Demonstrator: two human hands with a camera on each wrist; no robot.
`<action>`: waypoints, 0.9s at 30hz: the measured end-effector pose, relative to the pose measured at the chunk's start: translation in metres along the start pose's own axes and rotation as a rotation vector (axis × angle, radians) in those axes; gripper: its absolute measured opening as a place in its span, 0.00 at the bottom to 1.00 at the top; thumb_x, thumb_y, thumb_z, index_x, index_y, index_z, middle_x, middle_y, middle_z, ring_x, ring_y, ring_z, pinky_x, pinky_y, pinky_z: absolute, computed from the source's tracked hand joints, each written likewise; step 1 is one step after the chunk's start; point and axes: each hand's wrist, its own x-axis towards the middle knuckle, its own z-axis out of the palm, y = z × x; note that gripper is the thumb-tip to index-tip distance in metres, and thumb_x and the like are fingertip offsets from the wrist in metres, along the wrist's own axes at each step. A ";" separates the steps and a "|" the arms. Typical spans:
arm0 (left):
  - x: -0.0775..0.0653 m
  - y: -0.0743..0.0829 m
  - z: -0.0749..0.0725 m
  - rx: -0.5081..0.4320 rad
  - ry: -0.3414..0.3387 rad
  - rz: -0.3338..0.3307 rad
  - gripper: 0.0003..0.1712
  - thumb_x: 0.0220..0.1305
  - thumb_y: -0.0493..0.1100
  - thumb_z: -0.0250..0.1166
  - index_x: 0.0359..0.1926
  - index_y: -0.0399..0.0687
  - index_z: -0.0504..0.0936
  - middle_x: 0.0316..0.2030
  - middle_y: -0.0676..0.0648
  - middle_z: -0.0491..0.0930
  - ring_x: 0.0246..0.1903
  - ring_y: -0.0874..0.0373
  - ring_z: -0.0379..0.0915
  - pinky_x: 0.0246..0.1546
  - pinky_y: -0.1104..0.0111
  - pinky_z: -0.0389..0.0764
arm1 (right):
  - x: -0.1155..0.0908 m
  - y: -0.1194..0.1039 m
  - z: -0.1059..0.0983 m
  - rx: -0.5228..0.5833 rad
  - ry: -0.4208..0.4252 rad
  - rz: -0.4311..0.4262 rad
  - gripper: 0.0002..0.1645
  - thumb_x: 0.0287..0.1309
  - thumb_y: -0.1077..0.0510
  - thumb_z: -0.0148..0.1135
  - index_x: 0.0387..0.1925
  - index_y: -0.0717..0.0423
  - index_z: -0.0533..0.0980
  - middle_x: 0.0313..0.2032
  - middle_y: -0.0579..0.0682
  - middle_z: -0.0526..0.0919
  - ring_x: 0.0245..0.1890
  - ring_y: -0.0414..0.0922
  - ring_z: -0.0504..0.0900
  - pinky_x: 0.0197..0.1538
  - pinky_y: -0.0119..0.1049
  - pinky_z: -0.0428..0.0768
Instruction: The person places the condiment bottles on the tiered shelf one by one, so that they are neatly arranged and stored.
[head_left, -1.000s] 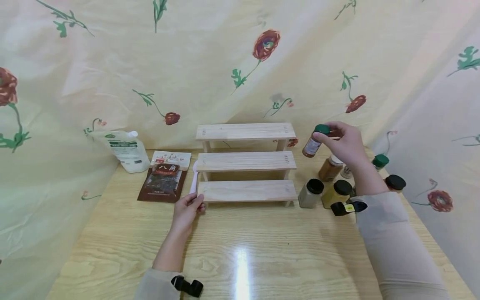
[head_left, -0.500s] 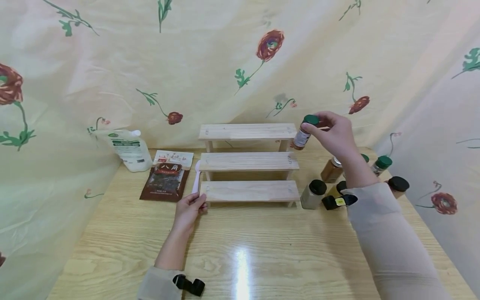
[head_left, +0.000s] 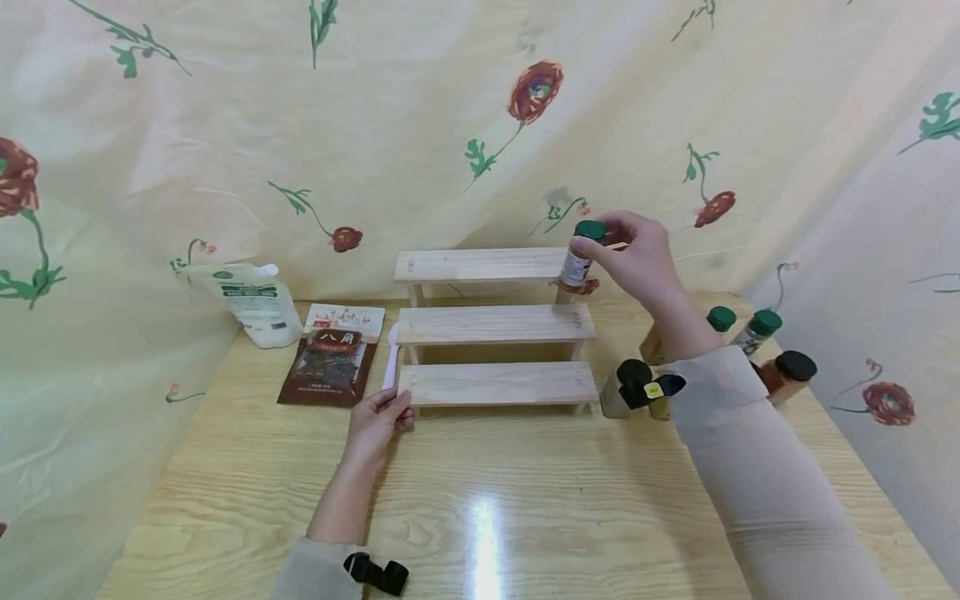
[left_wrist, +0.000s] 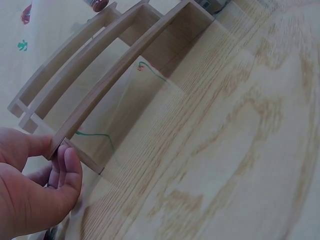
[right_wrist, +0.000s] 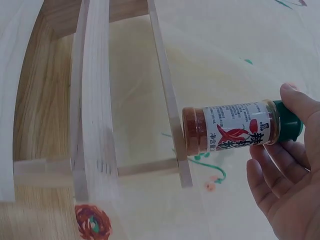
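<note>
A three-tier wooden rack (head_left: pixel 495 323) stands on the table against the patterned backdrop. My left hand (head_left: pixel 378 419) pinches the left end of its lowest board (left_wrist: pixel 107 80) between thumb and curled fingers. At the rack's upper right, my right hand (head_left: pixel 633 254) grips a chili powder jar (right_wrist: pixel 232 127) by its green cap (right_wrist: pixel 288 121). Reddish powder shows through the glass below a label with red peppers. The jar's base is at the right end of the top board (head_left: pixel 480 264); whether it touches the wood I cannot tell.
Right of the rack stand several spice jars, including a black-capped jar (head_left: pixel 787 375) and a green-capped jar (head_left: pixel 759 329), partly behind my right sleeve. To the left are a brown star anise bag (head_left: pixel 332 354), a white spouted pouch (head_left: pixel 255 304) and a pale spoon (head_left: pixel 392 357).
My right hand has carried the chili powder jar leftward from above the other jars to the right end of the top board, turning it more upright. My left hand has kept its place.
</note>
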 end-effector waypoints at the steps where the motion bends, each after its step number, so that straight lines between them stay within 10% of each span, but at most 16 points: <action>1: 0.000 0.000 -0.001 0.003 -0.004 -0.003 0.25 0.71 0.32 0.63 0.62 0.19 0.68 0.31 0.48 0.80 0.27 0.63 0.79 0.29 0.77 0.85 | 0.001 -0.001 0.002 0.001 -0.002 -0.002 0.32 0.59 0.38 0.71 0.54 0.56 0.80 0.42 0.50 0.81 0.44 0.43 0.78 0.38 0.32 0.77; 27: 0.000 0.001 -0.001 0.023 -0.008 -0.007 0.26 0.70 0.32 0.64 0.62 0.20 0.69 0.31 0.47 0.81 0.28 0.62 0.79 0.30 0.76 0.85 | 0.035 -0.037 0.061 0.061 -0.091 -0.063 0.27 0.60 0.44 0.73 0.54 0.57 0.80 0.47 0.52 0.81 0.46 0.45 0.79 0.50 0.37 0.79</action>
